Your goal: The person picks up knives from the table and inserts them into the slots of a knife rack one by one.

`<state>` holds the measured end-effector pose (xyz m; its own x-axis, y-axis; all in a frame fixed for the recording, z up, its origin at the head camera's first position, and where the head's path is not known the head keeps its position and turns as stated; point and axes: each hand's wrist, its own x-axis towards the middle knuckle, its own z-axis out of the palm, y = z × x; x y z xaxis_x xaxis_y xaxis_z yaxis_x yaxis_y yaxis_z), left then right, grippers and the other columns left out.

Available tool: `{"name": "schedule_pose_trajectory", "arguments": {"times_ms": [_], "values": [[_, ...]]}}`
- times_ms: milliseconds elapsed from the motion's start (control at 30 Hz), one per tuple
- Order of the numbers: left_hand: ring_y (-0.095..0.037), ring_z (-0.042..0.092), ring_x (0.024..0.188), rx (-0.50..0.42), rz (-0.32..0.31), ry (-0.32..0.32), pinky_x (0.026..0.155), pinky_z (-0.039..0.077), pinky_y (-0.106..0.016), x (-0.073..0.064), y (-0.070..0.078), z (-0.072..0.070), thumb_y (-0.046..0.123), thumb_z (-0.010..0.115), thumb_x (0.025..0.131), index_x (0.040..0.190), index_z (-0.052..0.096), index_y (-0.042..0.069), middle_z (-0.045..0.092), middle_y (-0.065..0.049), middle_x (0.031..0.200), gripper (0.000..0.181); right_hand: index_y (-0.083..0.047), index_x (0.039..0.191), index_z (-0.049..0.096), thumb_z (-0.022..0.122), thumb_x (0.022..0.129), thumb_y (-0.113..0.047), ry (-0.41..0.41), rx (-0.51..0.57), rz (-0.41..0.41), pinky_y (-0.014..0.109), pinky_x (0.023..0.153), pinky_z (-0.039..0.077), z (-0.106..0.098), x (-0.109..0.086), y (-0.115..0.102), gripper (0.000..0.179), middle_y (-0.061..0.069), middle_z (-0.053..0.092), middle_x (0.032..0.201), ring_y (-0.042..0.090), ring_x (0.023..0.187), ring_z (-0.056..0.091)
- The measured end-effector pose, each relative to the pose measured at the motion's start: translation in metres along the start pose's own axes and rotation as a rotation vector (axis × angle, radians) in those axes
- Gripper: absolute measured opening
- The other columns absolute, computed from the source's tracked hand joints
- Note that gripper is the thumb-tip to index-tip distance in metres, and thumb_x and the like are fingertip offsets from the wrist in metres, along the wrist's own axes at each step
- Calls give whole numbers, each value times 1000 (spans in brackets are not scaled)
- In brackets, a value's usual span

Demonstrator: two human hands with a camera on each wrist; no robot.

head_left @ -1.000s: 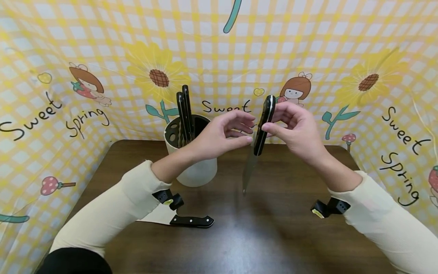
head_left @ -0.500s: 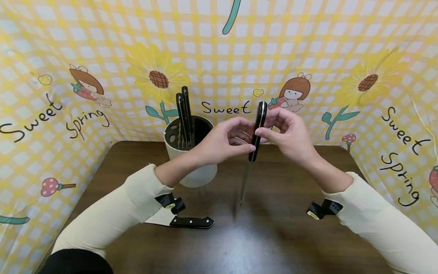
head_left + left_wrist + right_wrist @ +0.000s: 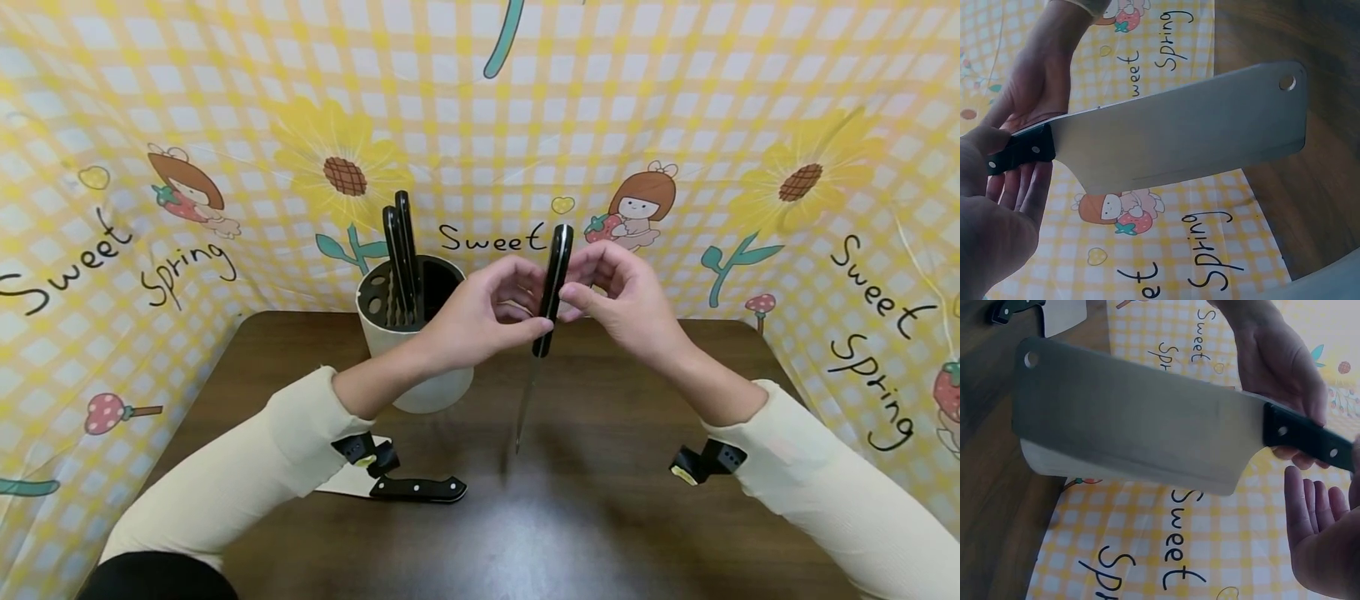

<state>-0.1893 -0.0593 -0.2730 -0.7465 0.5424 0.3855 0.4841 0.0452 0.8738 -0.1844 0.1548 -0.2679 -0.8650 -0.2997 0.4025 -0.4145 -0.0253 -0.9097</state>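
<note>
A cleaver (image 3: 557, 262) hangs upright above the table, its black riveted handle up and its blade pointing down, edge-on to the head view. My left hand (image 3: 480, 312) pinches the lower handle, thumb in front and fingers behind. The broad blade with a hole near its end shows flat in the left wrist view. My right hand (image 3: 626, 300) is just right of the handle, its thumb tip at the handle's edge. In the right wrist view the fingers (image 3: 1300, 506) of this hand are extended, apart from the handle.
A white round knife block (image 3: 431, 385) stands behind the left forearm, holding several black-handled knives (image 3: 401, 258). Another knife (image 3: 417, 489) with a broad blade lies on the brown table (image 3: 600, 517), partly under the left sleeve. Checked cloth (image 3: 480, 125) surrounds the table.
The cleaver has moved left and a little down, turning edge-on. My left hand has closed onto its handle, while my right thumb has slipped from the handle's front to its edge.
</note>
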Motion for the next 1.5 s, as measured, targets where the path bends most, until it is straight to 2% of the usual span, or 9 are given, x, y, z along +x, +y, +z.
{"name": "schedule_pose_trajectory", "arguments": {"times_ms": [133,233,467,633,733,933,1100,1300,1500], "values": [[-23,68,94,-6,8,20,86,60,-36,-2,4,-4,-5,75,88,122,57,-4,65,-14,108,38,8,113,58,57,106,-16,-3,-12,41,37,70,63,0,-2,5,25,8,63,93,18,87,65],[-24,67,94,-13,14,27,86,60,-37,-4,6,-8,-5,75,88,122,56,-5,65,-15,107,38,12,117,55,48,109,-17,0,-59,82,39,71,63,0,-5,12,30,10,62,95,17,87,65],[-24,67,97,7,0,55,87,59,-35,-11,14,-19,-5,73,89,126,55,-5,64,-16,110,41,9,118,55,44,111,-18,-17,-76,171,41,74,63,8,-16,40,31,16,61,100,20,88,65],[-25,66,97,15,4,78,87,59,-33,-16,18,-27,-5,73,89,126,54,-6,64,-16,110,41,8,117,57,45,111,-17,-42,-58,237,42,73,63,22,-27,64,29,26,60,105,24,89,66],[-24,66,96,20,9,97,85,59,-32,-20,20,-33,-6,72,89,126,54,-6,63,-16,109,41,8,117,57,47,109,-12,-63,-70,265,40,72,63,31,-35,77,24,27,61,104,25,89,66],[-22,66,93,28,15,143,83,58,-29,-28,26,-45,-8,71,88,126,54,-5,63,-12,110,41,2,113,61,59,103,-5,-141,-196,257,42,69,61,48,-50,98,12,18,63,98,20,81,63],[-21,65,93,-30,59,178,84,57,-28,-33,32,-56,-11,69,87,122,56,-4,63,-11,110,39,-3,112,62,64,100,-6,-236,-238,254,43,67,61,62,-61,108,12,15,65,98,25,80,63],[-21,63,93,-72,79,242,85,56,-26,-40,40,-71,-14,67,86,119,58,2,61,-12,107,37,-8,110,64,73,96,-14,-289,-303,206,31,70,56,78,-72,121,18,3,65,95,16,85,62],[-21,61,96,-112,78,322,86,55,-24,-48,49,-82,-18,65,85,116,61,5,62,-11,104,39,-7,109,64,78,92,-15,-384,-312,164,30,72,57,95,-85,137,24,10,66,98,12,87,61]]}}
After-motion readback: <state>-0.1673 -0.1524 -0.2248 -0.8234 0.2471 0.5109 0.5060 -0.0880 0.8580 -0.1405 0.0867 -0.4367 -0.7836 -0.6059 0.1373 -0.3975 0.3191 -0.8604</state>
